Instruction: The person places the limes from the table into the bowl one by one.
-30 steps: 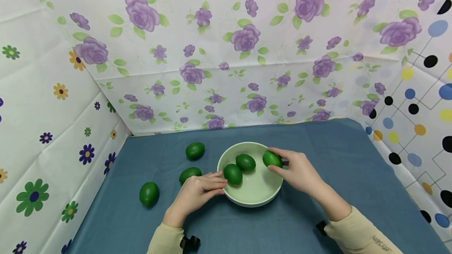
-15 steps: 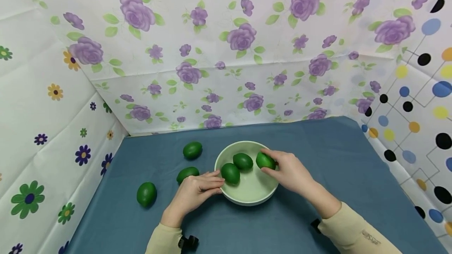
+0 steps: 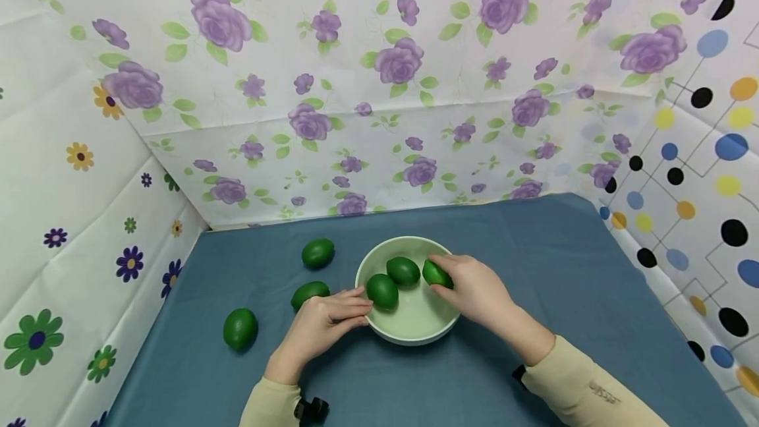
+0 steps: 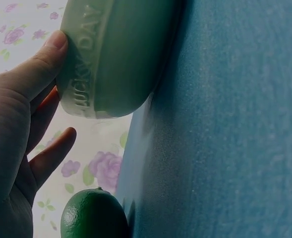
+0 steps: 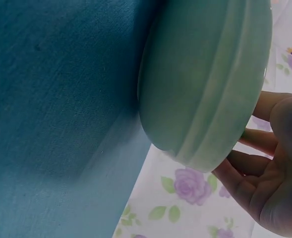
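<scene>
A pale green bowl [image 3: 409, 328] sits on the table with two limes, the left lime [image 3: 382, 292] and the back lime [image 3: 403, 271], lying inside it. My left hand [image 3: 323, 321] holds the bowl's left rim, its thumb [image 4: 46, 62] against the outer wall beside raised "LUCKY DAY" lettering. My right hand [image 3: 477, 288] reaches over the right rim and grips a third lime [image 3: 435, 274] between thumb and fingers, inside the bowl's outline. The bowl wall [image 5: 200, 89] hides that lime's underside in the right wrist view.
Left of the bowl, a lime [image 3: 318, 254] lies at the back, another lime [image 3: 309, 294] partly behind my left hand, and a third lime [image 3: 240, 329] farther left. The blue cloth [image 3: 534, 236] covers the table, with patterned sheets [image 3: 356, 117] hanging behind and at the sides.
My right hand has carried its lime leftward from the right rim to over the bowl's inside. The left hand stays at the bowl, and the whole view has shifted slightly.
</scene>
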Action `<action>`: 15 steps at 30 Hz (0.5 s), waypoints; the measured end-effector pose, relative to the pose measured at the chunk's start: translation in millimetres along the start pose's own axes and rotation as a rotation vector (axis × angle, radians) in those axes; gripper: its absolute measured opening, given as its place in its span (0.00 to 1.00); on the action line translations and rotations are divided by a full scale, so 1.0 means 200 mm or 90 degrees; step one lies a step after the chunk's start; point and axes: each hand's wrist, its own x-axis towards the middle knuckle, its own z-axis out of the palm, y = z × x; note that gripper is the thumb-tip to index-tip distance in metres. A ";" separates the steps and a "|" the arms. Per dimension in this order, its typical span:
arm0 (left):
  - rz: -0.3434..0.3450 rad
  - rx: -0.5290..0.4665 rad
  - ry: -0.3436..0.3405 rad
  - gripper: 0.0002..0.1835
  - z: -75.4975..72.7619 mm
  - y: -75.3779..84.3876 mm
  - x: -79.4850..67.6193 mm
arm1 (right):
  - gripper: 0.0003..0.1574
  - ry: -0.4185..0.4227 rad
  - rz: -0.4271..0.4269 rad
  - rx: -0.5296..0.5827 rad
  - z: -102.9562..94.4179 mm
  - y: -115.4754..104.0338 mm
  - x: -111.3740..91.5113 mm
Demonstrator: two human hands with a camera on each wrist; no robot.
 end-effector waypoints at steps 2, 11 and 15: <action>0.002 0.000 0.000 0.16 0.00 0.00 0.00 | 0.35 -0.001 -0.005 -0.025 0.01 0.00 0.01; -0.007 -0.011 -0.004 0.16 -0.01 0.01 0.00 | 0.34 -0.010 -0.021 -0.111 0.03 -0.03 0.03; -0.019 -0.016 -0.010 0.16 -0.01 0.01 0.00 | 0.33 -0.010 -0.028 -0.125 0.03 -0.04 0.03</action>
